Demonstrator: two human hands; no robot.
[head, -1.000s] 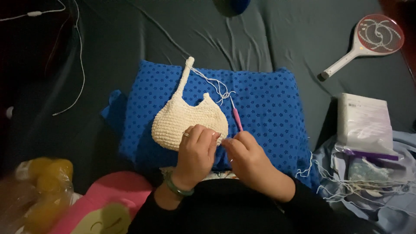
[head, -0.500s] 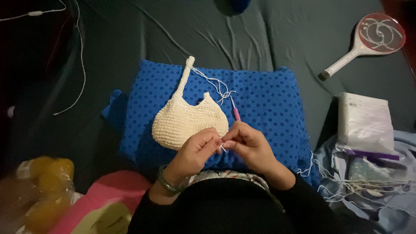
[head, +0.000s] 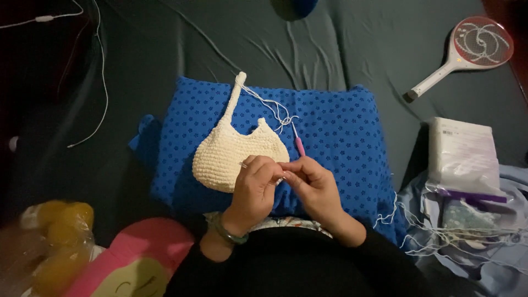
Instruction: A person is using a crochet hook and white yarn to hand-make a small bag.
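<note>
A cream crocheted bag piece (head: pixel 228 151) with a long strap lies on a blue pillow (head: pixel 341 126) with a paw-print pattern. Cream yarn (head: pixel 272 107) runs from the strap to a pink-handled crochet hook (head: pixel 300 146) lying on the pillow beside the piece. My left hand (head: pixel 256 190) and my right hand (head: pixel 314 186) meet fingertip to fingertip at the piece's lower right edge. The left hand pinches what looks like a thin needle, its tip poking out to the left. The right hand pinches a short cream yarn end against it.
A racket-shaped bug swatter (head: pixel 467 49) lies at the far right on the dark grey sheet (head: pixel 341 44). A white plastic package (head: pixel 462 157) and tangled yarn (head: pixel 440 234) sit at right. A pink plush toy (head: pixel 132 258), a bag of yellow items (head: pixel 55 236) and a white cable (head: pixel 96 82) are at left.
My left hand has come off the crocheted piece and moved right. Both hands have drawn together, and their fingertips now touch. The hook and the piece have stayed where they were.
</note>
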